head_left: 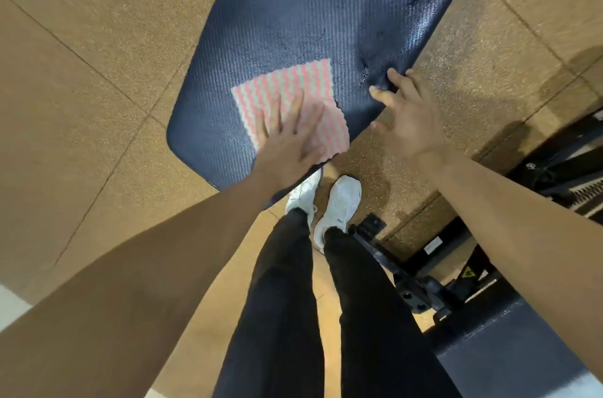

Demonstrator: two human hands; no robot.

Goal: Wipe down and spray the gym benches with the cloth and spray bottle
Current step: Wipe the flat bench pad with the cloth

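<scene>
The left hand (290, 140) lies flat, fingers straight and spread, pressing the pink-and-white striped cloth (293, 81) onto the dark blue padded surface (293, 6). The right hand (404, 117), at 3 o'clock from it, holds the pad's edge with fingertips on top and the thumb below the rim. The cloth sits spread out at the pad's 6 o'clock end. White shoes (339, 202) stand on the tan speckled floor (98, 39) at 6 o'clock of the hands, and a black metal frame (417, 286) stands at 4 o'clock.
</scene>
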